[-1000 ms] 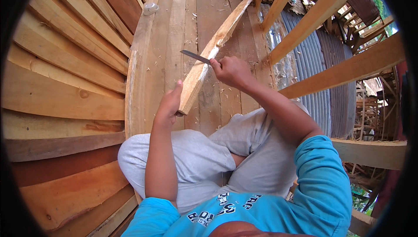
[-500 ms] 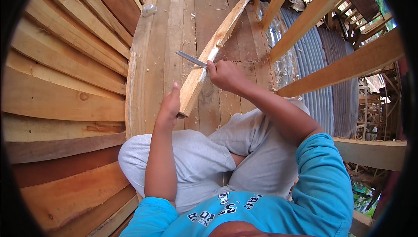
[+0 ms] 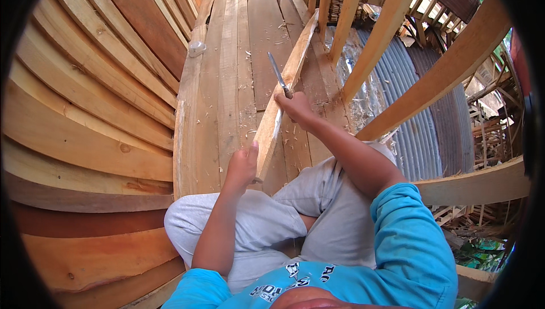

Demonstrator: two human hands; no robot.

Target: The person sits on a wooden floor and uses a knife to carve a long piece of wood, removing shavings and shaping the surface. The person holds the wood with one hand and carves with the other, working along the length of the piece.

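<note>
Head view: left hand (image 3: 243,167) is wrapped round the near end of a timber (image 3: 268,130), thumb up; right hand (image 3: 294,107) is clenched on a knife (image 3: 276,70), blade at the timber's left edge. Timber slants over the plank floor (image 3: 213,116). Judged risks: a back-stroke overrunning toward the left thumb; timber twisting under a loose grip. Count: hands 2, knife 1, timber 1, clear container (image 3: 197,49) 1.

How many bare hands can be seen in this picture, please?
2: the left hand grips the near end of the long, pale wooden piece; the right hand holds the thin, grey metal-bladed knife.
</note>
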